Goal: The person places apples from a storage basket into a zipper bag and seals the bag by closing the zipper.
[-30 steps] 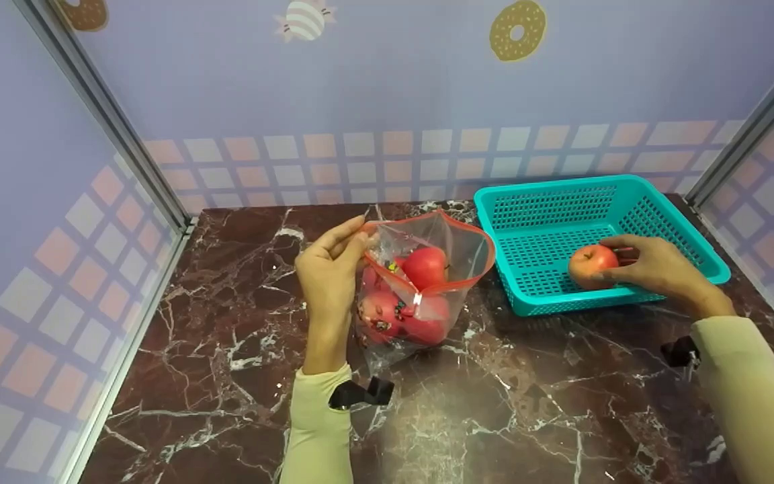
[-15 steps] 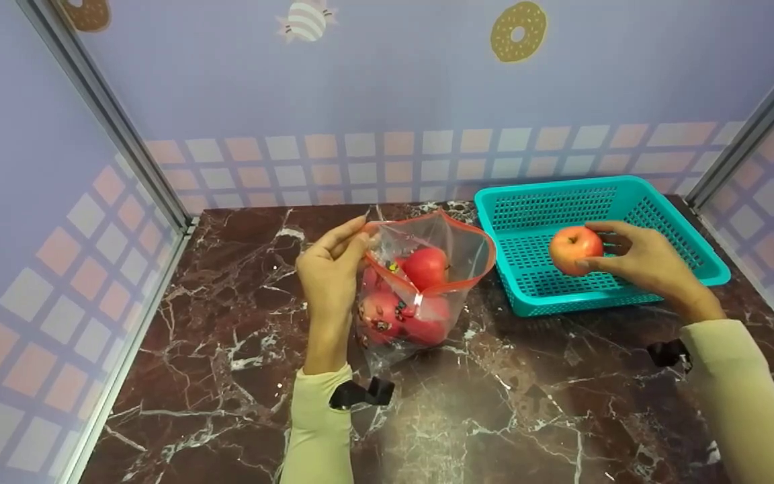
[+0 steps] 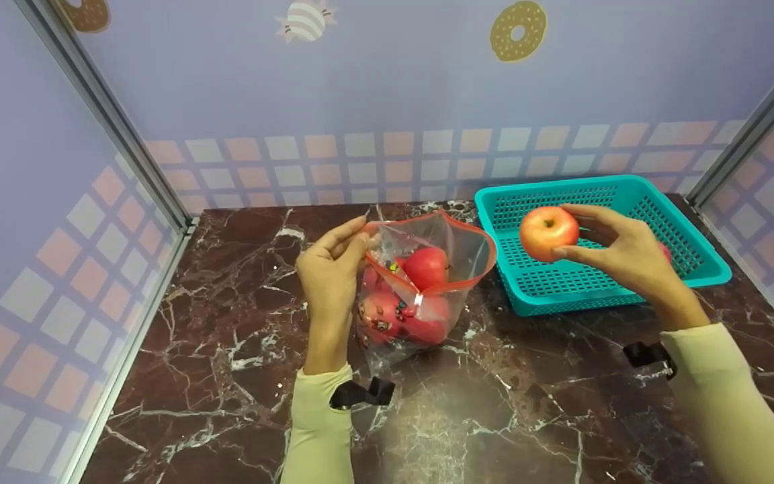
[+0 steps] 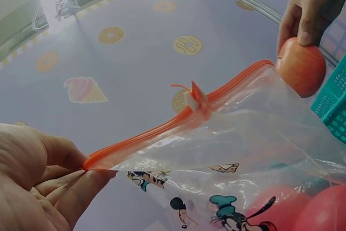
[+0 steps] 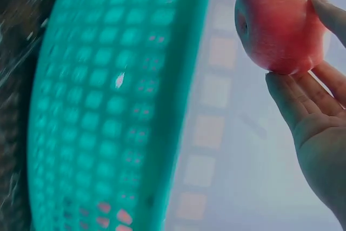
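The left hand is pinching the left corner of a transparent plastic bag with an orange-red zip rim, whose mouth is standing open above the dark red marble-patterned tabletop. Shiny red apples are already lying in the bag. On the right, the right hand is grasping a round red-and-yellow apple between thumb and fingers; this apple is hanging over the left part of a turquoise perforated plastic basket, apart from the bag. Something red, probably another apple, is showing behind the right hand.

I am judging the mouth to be the weak point: nobody is supporting its right side, so the thin film could be folding inward and blocking the apple. The zip slider is sitting on the rim, and the apple could be catching there. The skin is looking smooth, and since the fingers are holding only one side, a knock against the basket could be making it slip. If the left pinch is loosening, the loaded bag could be sagging and spilling.
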`<action>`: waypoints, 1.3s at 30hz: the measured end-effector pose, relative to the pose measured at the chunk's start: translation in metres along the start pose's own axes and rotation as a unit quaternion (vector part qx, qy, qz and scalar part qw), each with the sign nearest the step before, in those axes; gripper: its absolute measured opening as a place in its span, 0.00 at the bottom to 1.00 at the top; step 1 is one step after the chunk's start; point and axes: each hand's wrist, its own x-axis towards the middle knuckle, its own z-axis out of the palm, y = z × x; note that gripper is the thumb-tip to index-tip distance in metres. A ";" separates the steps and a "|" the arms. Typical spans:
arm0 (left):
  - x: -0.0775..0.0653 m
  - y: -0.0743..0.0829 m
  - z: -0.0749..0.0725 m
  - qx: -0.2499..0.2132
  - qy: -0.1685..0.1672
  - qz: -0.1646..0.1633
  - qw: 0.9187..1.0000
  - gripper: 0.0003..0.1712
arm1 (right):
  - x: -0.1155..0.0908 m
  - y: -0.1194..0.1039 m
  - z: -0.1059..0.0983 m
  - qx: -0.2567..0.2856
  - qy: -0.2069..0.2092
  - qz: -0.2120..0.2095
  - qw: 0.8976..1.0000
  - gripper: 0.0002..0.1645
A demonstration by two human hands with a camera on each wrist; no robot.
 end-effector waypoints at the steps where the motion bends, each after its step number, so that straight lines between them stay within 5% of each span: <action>1: 0.000 0.000 0.000 -0.001 0.000 -0.001 1.000 0.12 | 0.001 -0.004 0.002 0.007 0.002 -0.011 1.000 0.40; 12: 0.000 -0.001 -0.001 -0.008 -0.004 0.000 1.000 0.12 | 0.009 -0.037 0.024 0.103 0.028 -0.100 0.989 0.41; 19: 0.000 0.000 0.000 0.007 -0.004 0.006 1.000 0.12 | 0.012 -0.059 0.043 0.145 0.018 -0.120 0.982 0.40; 30: -0.001 0.000 0.000 0.002 -0.004 0.006 1.000 0.12 | 0.019 -0.068 0.076 0.139 -0.019 -0.145 0.979 0.43; 39: 0.000 -0.001 0.001 -0.010 -0.007 0.001 1.000 0.12 | 0.023 -0.068 0.096 0.127 -0.037 -0.118 0.984 0.40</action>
